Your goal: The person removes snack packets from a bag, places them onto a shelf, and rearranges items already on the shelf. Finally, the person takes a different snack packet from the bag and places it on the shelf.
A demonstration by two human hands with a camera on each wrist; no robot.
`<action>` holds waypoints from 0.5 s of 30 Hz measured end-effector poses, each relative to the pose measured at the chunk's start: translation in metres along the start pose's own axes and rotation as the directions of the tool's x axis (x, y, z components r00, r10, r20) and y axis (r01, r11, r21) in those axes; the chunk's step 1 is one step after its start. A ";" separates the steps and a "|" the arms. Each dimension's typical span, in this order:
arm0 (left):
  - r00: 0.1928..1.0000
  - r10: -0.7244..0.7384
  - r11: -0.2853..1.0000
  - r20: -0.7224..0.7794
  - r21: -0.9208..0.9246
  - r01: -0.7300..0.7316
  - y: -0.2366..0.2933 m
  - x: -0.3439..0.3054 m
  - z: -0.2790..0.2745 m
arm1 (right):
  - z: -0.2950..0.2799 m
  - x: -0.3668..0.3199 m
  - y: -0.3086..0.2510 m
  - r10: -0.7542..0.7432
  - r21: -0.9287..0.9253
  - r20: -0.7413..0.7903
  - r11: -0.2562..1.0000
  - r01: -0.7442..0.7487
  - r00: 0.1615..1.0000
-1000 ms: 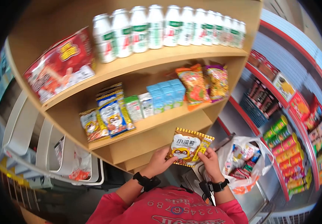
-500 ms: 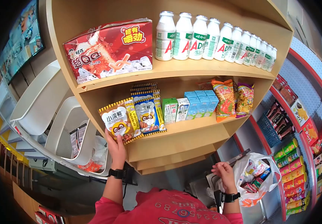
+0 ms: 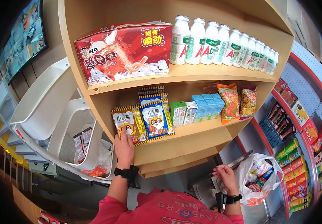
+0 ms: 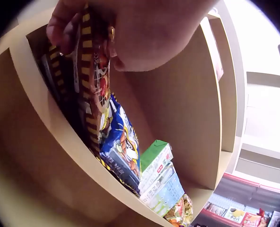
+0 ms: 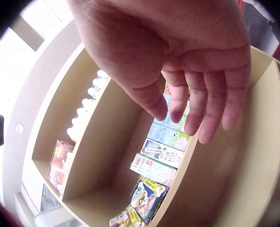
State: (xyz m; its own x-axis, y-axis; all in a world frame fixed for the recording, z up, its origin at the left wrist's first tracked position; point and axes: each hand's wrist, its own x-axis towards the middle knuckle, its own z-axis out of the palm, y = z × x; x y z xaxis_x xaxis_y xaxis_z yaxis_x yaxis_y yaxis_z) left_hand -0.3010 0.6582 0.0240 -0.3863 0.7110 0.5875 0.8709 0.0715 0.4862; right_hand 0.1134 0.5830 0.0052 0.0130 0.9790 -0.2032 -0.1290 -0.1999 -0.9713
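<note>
My left hand [image 3: 124, 148] is at the left end of the middle shelf, pinching the lower part of a brown-and-yellow snack packet [image 3: 126, 116] with a cartoon raccoon. The packet stands upright close beside a blue packet [image 3: 154, 118] of the same style. In the left wrist view, its striped edge [image 4: 86, 71] runs between fingers and thumb. My right hand [image 3: 226, 177] hangs low on the right with loosely bent fingers and nothing in it. The right wrist view shows those fingers [image 5: 215, 101] spread downward in front of the shelf.
Milk cartons [image 3: 183, 113], blue drink boxes [image 3: 207, 107] and puffed snack bags [image 3: 229, 102] fill the middle shelf rightward. Above stand a red candy box [image 3: 125, 56] and white bottles [image 3: 210, 43]. A filled plastic bag [image 3: 260, 186] is at right, pale bins [image 3: 43, 100] at left.
The left hand carried the brown packet from in front of the body to the shelf's left end, then set it farther in. The right hand released it and stayed low on the right.
</note>
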 end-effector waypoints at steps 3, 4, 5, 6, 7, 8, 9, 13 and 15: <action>0.993 -0.046 0.999 0.105 0.007 0.045 0.009 0.002 -0.006 | 0.001 -0.002 -0.001 0.006 -0.017 -0.027 1.000 -0.007 1.000; 0.993 -0.044 0.999 0.106 0.006 0.044 0.009 0.002 -0.005 | 0.001 -0.002 0.000 0.005 -0.005 -0.027 1.000 -0.005 1.000; 0.998 0.029 0.999 0.063 0.029 -0.031 0.008 0.002 -0.005 | 0.001 -0.003 0.000 0.004 0.006 -0.027 1.000 -0.004 1.000; 0.994 0.105 0.993 0.022 0.053 -0.106 0.007 0.002 -0.003 | 0.001 -0.003 0.001 0.005 0.008 -0.029 1.000 -0.005 1.000; 0.994 0.107 0.993 0.023 0.053 -0.108 0.007 0.002 -0.002 | 0.001 -0.003 0.001 0.005 0.008 -0.032 1.000 -0.005 0.999; 0.991 0.134 0.985 0.007 0.112 -0.134 0.007 0.002 0.000 | 0.001 -0.003 0.000 0.006 0.008 -0.034 1.000 -0.005 0.999; 0.987 0.161 0.972 -0.007 0.173 -0.157 0.007 0.001 0.001 | 0.001 -0.003 0.000 0.006 0.009 -0.036 1.000 -0.006 0.999; 0.980 0.197 0.954 0.003 0.230 -0.192 0.004 -0.001 0.012 | 0.001 -0.001 -0.001 0.008 0.003 -0.042 1.000 -0.008 0.999; 0.974 0.218 0.914 0.061 0.337 -0.225 0.007 -0.003 0.014 | 0.000 0.000 -0.001 0.008 0.001 -0.046 1.000 -0.008 0.999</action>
State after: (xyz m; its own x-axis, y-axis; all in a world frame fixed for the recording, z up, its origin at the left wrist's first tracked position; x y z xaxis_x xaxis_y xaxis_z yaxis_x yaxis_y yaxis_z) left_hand -0.2897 0.6665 0.0161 -0.1683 0.7510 0.6385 0.9855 0.1410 0.0939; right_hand 0.1137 0.5829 0.0058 0.0575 0.9747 -0.2160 -0.1303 -0.2072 -0.9696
